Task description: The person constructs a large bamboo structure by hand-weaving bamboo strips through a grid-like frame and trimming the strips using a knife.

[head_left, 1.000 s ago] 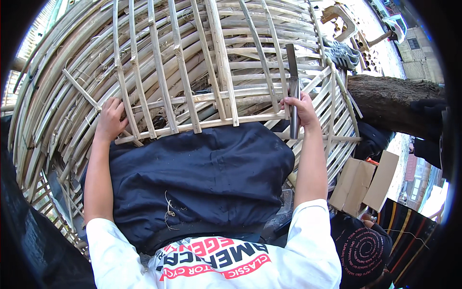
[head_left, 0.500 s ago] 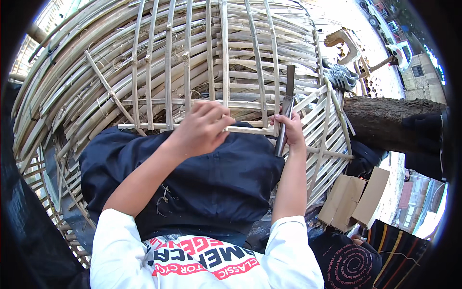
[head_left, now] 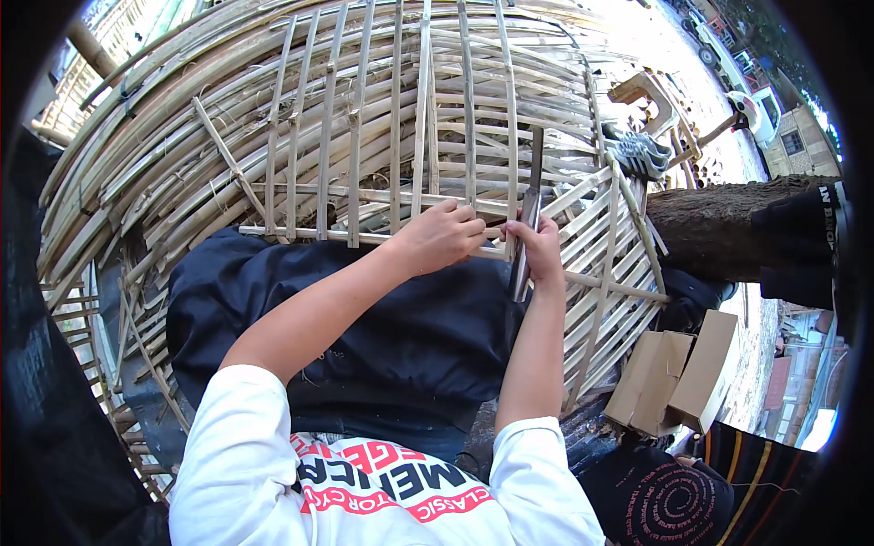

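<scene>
A large domed frame of split bamboo strips [head_left: 364, 118] fills the upper view. My left hand [head_left: 442, 235] rests its fingers on the horizontal bamboo strip [head_left: 300, 235] at the frame's lower edge, close beside my right hand. My right hand [head_left: 539, 250] grips a long dark metal blade [head_left: 530, 196], held upright against the strips. Dark blue cloth over my lap [head_left: 382, 328] lies just below both hands.
A thick tree trunk [head_left: 719, 227] lies at the right, with grey shoes [head_left: 642, 153] beyond it. Folded brown cardboard [head_left: 678, 378] sits at the lower right beside dark patterned fabric [head_left: 665, 505]. More bamboo lattice [head_left: 109, 364] runs down the left.
My left hand moved from the left part of the frame across to the middle, ending next to my right hand. The right hand and blade shifted slightly left with the view.
</scene>
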A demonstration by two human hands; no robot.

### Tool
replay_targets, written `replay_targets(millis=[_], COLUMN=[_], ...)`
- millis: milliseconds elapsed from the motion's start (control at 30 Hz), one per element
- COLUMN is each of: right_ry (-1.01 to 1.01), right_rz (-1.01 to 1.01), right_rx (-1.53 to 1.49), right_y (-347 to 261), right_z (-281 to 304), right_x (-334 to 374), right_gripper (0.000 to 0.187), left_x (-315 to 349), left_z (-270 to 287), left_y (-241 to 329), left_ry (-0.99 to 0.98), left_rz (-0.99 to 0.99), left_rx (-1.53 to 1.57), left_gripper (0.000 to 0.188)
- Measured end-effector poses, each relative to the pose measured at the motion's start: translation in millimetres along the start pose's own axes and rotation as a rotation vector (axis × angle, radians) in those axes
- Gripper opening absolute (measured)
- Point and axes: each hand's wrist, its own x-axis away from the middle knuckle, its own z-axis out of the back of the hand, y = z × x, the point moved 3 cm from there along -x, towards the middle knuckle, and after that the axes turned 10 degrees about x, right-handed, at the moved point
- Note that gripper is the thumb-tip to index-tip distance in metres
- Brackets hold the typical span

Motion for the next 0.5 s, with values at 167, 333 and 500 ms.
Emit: replay_targets(millis=[167,333,500], right_ry=[-0.023,0.031,0.048], right_rz=[0.005,-0.031,-0.054], right_rx=[-0.025,-0.014,-0.033], right_y=[8,11,22], right_z=[-3,-6,-6], right_x=[4,8,11], right_gripper=[0.028,0.030,0.031], left_x=[12,23,27], left_z=[-9,-11,-12], left_y=[3,3,6], left_ry=[0.045,0.097,0.217], left_rz=[0.012,0.034,0.042], left_rx=[0.029,0.070,0.032], left_gripper=[0.024,0.022,0.012])
